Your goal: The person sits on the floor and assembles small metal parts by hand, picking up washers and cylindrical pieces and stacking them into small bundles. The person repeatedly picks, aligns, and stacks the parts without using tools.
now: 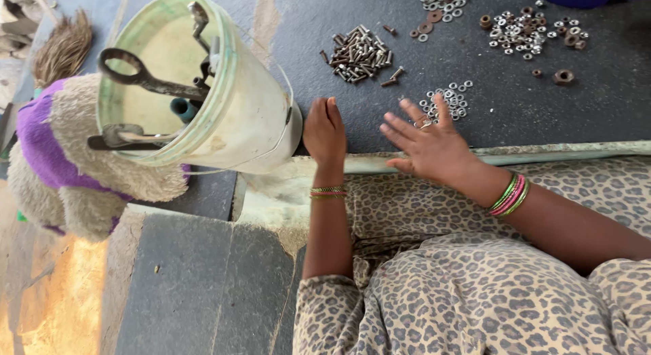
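Note:
My left hand (325, 132) rests fingers-down on the dark stone slab (515, 111), right beside the base of a tipped white bucket (244, 117); whether it grips anything cannot be seen. My right hand (428, 141) hovers flat with fingers spread and empty, a ring on one finger, just below a small group of shiny washers (449, 101). A pile of bolts (359, 54) lies beyond my left hand. Both wrists wear bangles.
The bucket holds spanners (142, 77) and other tools and leans on a purple-and-beige cloth bundle (74, 158). More washers (441, 1) and nuts (522, 31) lie farther back. A broom (64, 46) is at the far left. Leopard-print fabric covers my lap (475, 273).

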